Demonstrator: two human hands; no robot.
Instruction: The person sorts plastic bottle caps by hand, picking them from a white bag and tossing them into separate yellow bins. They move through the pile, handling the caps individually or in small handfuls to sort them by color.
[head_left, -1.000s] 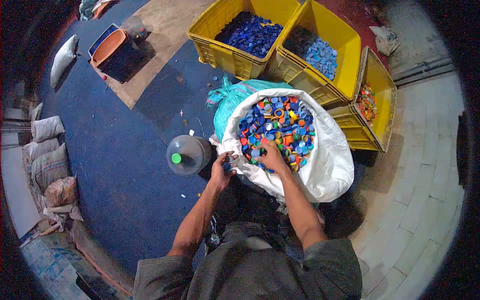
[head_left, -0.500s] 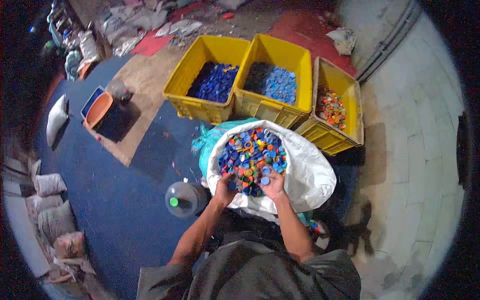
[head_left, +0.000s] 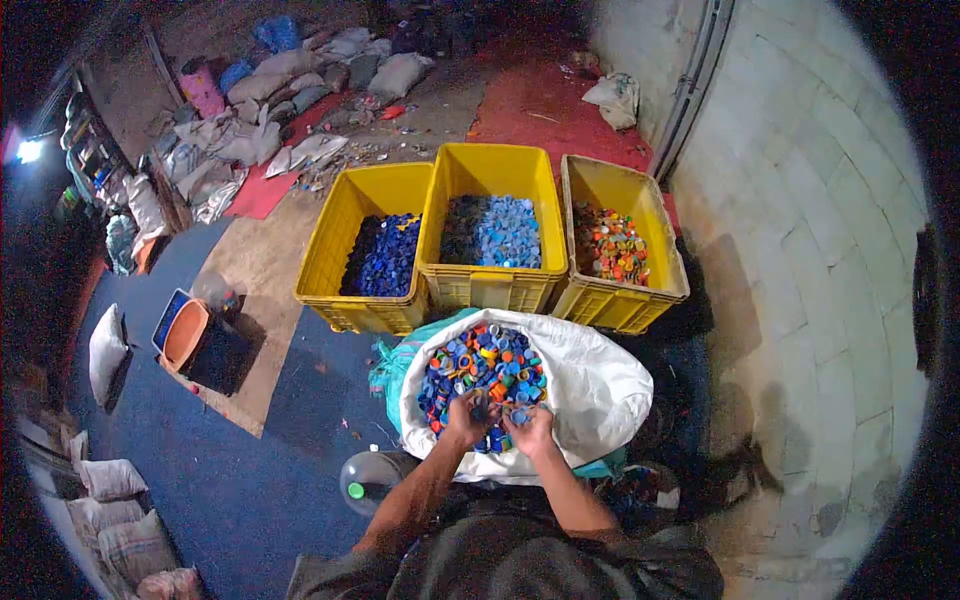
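Observation:
A white sack (head_left: 600, 385) stands open in front of me, its mouth full of mixed plastic bottle caps (head_left: 485, 362), mostly blue with orange, green and yellow ones. Over the near part of the caps, my left hand (head_left: 466, 420) has its fingers curled inward; what lies in them is too blurred to name. Close beside it, my right hand (head_left: 532, 430) is closed around light blue bottle caps (head_left: 518, 415) at its fingertips. The two hands nearly meet at the fingertips.
Beyond the sack stand three yellow crates: one with dark blue caps (head_left: 385, 255), one with light blue caps (head_left: 495, 232), one with orange-red caps (head_left: 612, 245). A large clear bottle (head_left: 375, 480) lies left. An orange tub (head_left: 185, 335) sits farther left; a wall (head_left: 790, 250) rises right.
My view has tilted up, so the crates and sack appear lower. My hands have drawn closer together over the caps, the right one still with light blue caps.

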